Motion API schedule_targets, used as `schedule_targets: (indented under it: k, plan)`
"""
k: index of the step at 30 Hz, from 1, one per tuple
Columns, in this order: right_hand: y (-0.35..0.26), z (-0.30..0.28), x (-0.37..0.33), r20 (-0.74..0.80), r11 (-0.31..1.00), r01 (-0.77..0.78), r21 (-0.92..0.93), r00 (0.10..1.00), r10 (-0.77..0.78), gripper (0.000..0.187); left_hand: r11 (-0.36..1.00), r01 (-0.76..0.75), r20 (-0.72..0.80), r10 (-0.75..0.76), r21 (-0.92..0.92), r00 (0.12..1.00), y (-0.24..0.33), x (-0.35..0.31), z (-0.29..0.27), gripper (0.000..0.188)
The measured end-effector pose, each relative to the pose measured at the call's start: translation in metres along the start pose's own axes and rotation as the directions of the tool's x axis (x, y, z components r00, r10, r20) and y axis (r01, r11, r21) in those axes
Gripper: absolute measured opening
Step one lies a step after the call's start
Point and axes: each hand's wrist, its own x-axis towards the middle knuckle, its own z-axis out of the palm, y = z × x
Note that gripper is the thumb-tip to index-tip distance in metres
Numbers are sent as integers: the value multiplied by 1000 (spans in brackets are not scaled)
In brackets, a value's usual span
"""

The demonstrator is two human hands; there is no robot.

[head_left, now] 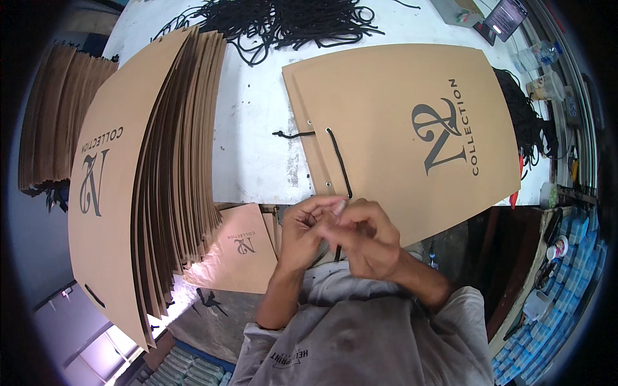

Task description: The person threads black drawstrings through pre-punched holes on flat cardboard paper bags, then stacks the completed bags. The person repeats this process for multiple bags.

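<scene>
Head view — left hand [302,231] and right hand [372,244] overlap, partly hiding black cord [340,163] — can't tell grip

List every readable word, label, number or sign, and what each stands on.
Lettering located, wording left unquoted:
Right brown bag: large dark monogram and word.
Left stack's front bag: dark monogram and word.
Lower bag: similar dark print.
Grey shirt: dark chest lettering.
Tilted device: screen text too small to read.

Grey box [456,13] is sitting on counter [248,161], upper right; lit phone [506,20] is resting just beside it. Clear bottle [536,56] is lying near 1 plastic cup [546,86]. Lower right, clear container [536,305] is lying on blue checked material [559,315].
</scene>
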Motion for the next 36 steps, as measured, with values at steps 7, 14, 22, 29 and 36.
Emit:
schedule_targets:
  k: [7, 14, 22, 29, 36]
  plan:
    - [40, 7, -10, -91, 870, -440, -222, 898, 431, 19, 653, -277, -75, 456, 705, 887, -11, 1, 3, 17]
    - [30, -15, 3, 180, 837, -545, -42, 820, 543, 5, 526, -560, 98, 667, 640, 738, -15, 17, -8, 12]
    - [52, -21, -12, 141, 762, -629, 153, 777, 613, 8, 724, -465, 56, 512, 510, 857, -16, 25, -6, 22]
    - [45, -19, -8, 154, 686, -697, 210, 716, 680, 7, 772, -407, 14, 460, 488, 888, -16, 18, 0, 12]
    - [47, -2, -2, 168, 924, -178, -338, 955, 245, 10, 788, -407, -9, 463, 463, 886, 14, -35, -9, 11]
